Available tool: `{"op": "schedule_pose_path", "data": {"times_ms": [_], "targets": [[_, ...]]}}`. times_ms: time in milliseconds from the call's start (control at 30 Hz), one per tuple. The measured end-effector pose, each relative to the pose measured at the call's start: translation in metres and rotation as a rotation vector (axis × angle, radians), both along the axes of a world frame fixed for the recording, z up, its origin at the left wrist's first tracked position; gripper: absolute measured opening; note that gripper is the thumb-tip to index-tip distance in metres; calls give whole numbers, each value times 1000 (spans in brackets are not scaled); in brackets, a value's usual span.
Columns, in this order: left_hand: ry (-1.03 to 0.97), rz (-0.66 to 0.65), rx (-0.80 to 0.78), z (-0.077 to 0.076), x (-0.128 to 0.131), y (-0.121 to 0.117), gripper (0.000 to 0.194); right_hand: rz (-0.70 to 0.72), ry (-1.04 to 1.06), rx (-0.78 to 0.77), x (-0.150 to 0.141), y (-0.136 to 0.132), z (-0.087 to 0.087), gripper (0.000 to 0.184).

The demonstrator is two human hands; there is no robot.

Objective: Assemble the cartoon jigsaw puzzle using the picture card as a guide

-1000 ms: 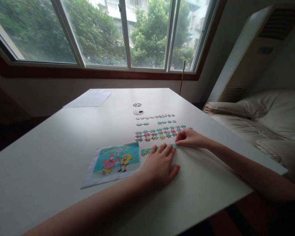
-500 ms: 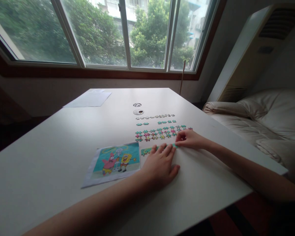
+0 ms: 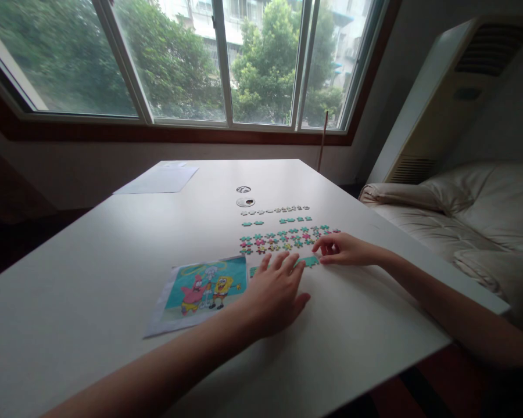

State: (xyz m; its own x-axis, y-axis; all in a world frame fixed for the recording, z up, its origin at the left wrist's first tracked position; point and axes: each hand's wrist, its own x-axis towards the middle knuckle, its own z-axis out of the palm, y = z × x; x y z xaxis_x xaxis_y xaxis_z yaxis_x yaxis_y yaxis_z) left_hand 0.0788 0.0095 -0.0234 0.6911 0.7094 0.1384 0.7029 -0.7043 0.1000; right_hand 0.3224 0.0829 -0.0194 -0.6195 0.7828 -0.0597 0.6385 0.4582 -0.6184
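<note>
My left hand (image 3: 276, 293) is spread, palm down, over a joined strip of green jigsaw pieces (image 3: 309, 262) and hides most of it. At the strip's right end is my right hand (image 3: 342, 248), its fingers curled but apart, with nothing visible between them. Beyond both hands lie several rows of loose jigsaw pieces (image 3: 283, 237), green, pink and yellow. To the left of my left hand, a cartoon picture sheet (image 3: 207, 290) with pink, grey-blue and yellow figures rests flat on the table.
On the white table (image 3: 91, 278), farther rows hold green pieces (image 3: 294, 219) and pale pieces (image 3: 274, 210). Two round discs (image 3: 245, 202) lie behind them. White paper (image 3: 157, 179) is at the far left. A cream sofa (image 3: 440, 215) stands at the right.
My left hand has slid slightly left, uncovering more of the strip's right end. My right hand's fingers have come off the strip's end and opened from a pinch.
</note>
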Motion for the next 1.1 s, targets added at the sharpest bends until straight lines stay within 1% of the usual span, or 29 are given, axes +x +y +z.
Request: {"op": "schedule_pose_path", "data": {"times_ms": [133, 233, 333, 433, 600, 833, 1100], "targets": [[11, 73, 47, 18, -18, 2, 37, 12, -9, -4, 4, -12, 3, 35], [12, 125, 76, 22, -35, 2, 28, 17, -27, 10, 5, -22, 7, 32], [8, 156, 87, 15, -52, -1, 26, 29, -40, 40, 3, -26, 9, 30], [-54, 165, 100, 4, -65, -6, 29, 22, -56, 90, -1, -26, 7, 27], [-57, 164, 89, -8, -72, -13, 27, -17, -52, 136, -5, -27, 1, 25], [-49, 192, 77, -12, -71, -15, 30, -62, -42, 145, -5, -28, -3, 25], [-39, 186, 95, -13, -71, -17, 29, -64, -47, 166, -2, -26, -5, 26]]}}
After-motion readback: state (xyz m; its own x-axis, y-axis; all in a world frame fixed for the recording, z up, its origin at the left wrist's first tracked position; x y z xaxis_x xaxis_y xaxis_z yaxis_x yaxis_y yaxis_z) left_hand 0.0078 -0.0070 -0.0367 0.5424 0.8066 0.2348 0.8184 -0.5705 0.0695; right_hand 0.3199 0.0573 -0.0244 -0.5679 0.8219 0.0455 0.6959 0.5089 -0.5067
